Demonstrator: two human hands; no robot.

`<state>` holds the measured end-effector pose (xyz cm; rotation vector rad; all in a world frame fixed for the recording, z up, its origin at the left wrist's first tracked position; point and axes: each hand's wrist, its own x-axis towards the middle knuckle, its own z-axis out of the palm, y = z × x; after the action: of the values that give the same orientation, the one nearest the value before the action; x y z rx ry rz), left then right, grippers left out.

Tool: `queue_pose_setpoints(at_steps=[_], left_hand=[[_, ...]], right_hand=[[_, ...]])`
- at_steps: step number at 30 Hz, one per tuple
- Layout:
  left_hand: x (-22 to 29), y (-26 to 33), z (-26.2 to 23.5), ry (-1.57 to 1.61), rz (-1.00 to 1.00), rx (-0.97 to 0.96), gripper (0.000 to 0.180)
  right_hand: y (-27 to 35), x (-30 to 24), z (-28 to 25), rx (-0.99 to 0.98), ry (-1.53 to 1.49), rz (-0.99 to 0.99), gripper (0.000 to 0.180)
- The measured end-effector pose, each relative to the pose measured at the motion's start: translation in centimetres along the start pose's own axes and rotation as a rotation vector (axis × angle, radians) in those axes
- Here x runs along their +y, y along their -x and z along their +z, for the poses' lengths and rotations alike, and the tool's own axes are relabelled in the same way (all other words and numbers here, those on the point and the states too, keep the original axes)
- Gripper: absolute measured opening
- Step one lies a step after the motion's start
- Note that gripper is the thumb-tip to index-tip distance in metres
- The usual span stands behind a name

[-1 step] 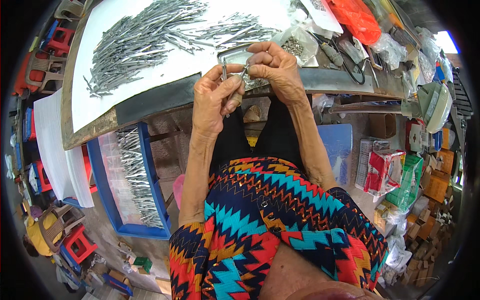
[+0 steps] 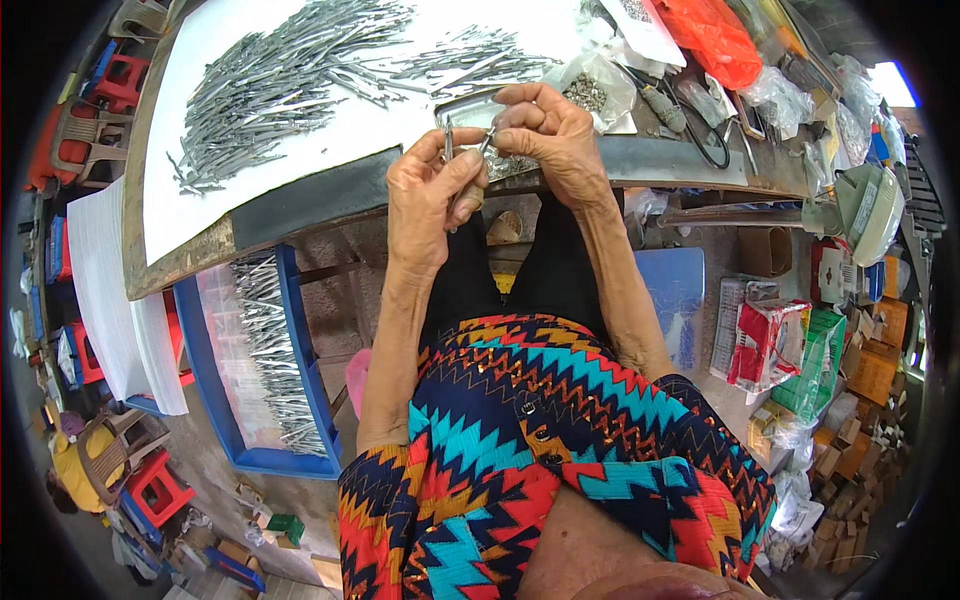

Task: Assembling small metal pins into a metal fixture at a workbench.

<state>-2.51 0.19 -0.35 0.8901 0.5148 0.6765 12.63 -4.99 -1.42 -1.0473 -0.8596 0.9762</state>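
Observation:
Over the table's front edge, my left hand is closed round thin grey metal strips, one of which stands up between the fingers. Close beside it, my right hand pinches a tip of metal at thumb and forefinger; whether a separate small part sits there is too small to tell. Behind my hands lies a shallow metal tray, partly hidden by them. A big heap of similar metal strips spreads over the white table sheet, with a smaller pile to its right.
Right of the tray, a clear plastic bag holds small metal parts. A red plastic bag and a dark-cabled tool lie farther right. Below the table at left stands a blue bin with metal strips. Boxes and a green basket crowd the right.

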Motion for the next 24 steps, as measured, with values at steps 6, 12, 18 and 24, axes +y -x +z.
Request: queue_pose_setpoints(at_steps=[6,12,18,24], left_hand=[[-1.3,-0.1,0.9,-0.282,0.207,0.189,0.017],[-2.4,-0.5,0.6,-0.425,0.286,0.275,0.015],[-2.5,-0.5,1.0,-0.48,0.327,0.299,0.014],[-2.8,-0.7,1.1,-0.503,0.339,0.307,0.014]], right_hand=[[-0.4,0.5,0.5,0.047,0.092,-0.008,0.034],[-0.2,0.7,1.1,0.084,0.15,-0.039,0.034],[0.2,1.2,1.6,0.168,0.103,-0.074,0.027],[0.5,1.7,2.4,0.242,0.09,-0.081,0.022]])
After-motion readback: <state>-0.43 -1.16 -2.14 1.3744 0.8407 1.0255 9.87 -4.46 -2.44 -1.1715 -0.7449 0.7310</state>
